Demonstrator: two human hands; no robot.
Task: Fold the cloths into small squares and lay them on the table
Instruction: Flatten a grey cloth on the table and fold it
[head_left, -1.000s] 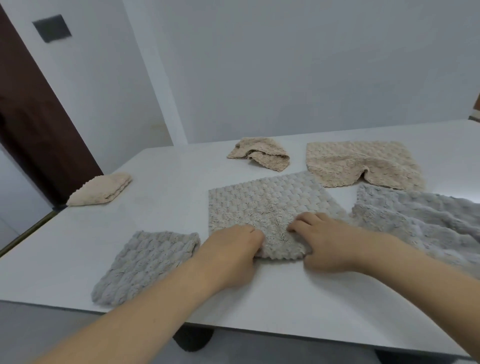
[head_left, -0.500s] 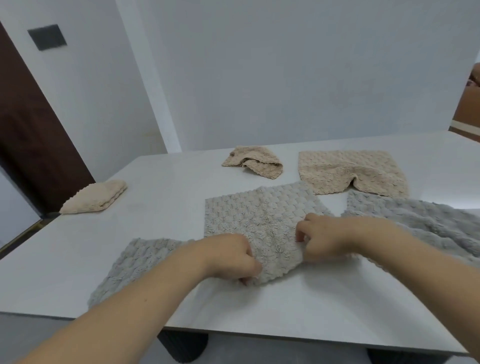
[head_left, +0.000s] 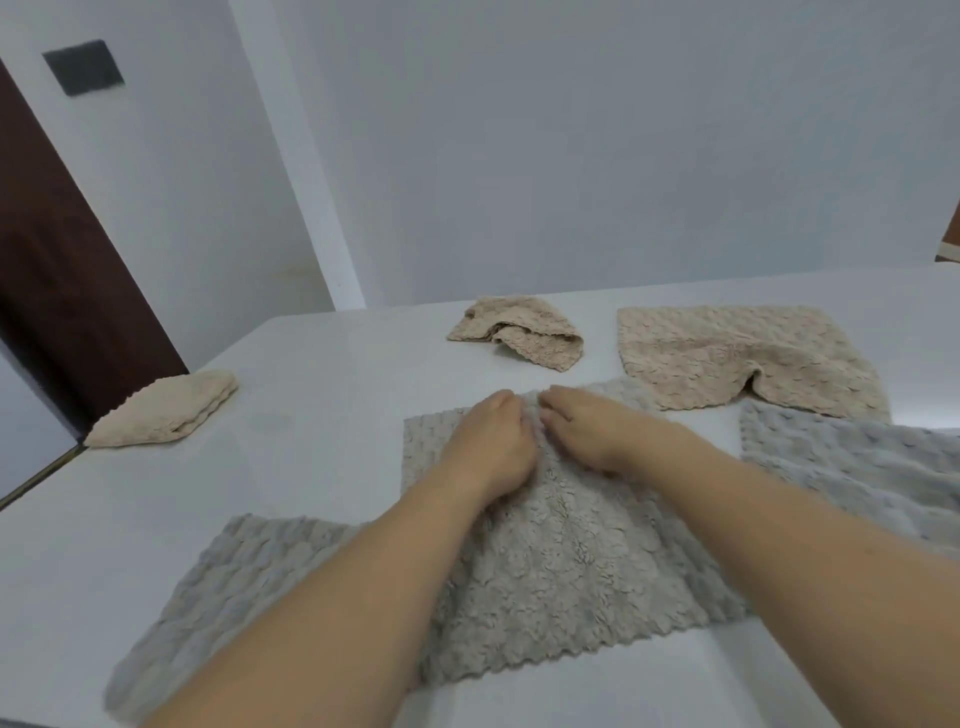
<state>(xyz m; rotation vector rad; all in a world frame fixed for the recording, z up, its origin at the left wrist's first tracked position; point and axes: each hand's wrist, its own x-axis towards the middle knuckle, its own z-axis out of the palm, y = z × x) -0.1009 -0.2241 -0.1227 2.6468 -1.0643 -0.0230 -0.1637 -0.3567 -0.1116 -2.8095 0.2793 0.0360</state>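
Left hand (head_left: 488, 447) and right hand (head_left: 597, 431), fingers curled, apparently pinch the grey-beige cloth's (head_left: 571, 571) folded-over edge on the white table (head_left: 322, 467).

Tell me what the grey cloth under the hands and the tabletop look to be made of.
Grey cloth: seemingly plush microfibre or fleece; fuzzy, matte pile, scalloped edge, bubbled weave on its other face. Tabletop: smooth, hard, pale surface with soft sheen, perhaps laminate or stone; cannot tell which.

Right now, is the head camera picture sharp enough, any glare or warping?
Head view: light is soft and even, no hard shadows or glare on the table; wide-angle warping tilts the walls; the forearms look slightly blurred; the grey cloth texture reads clearly.
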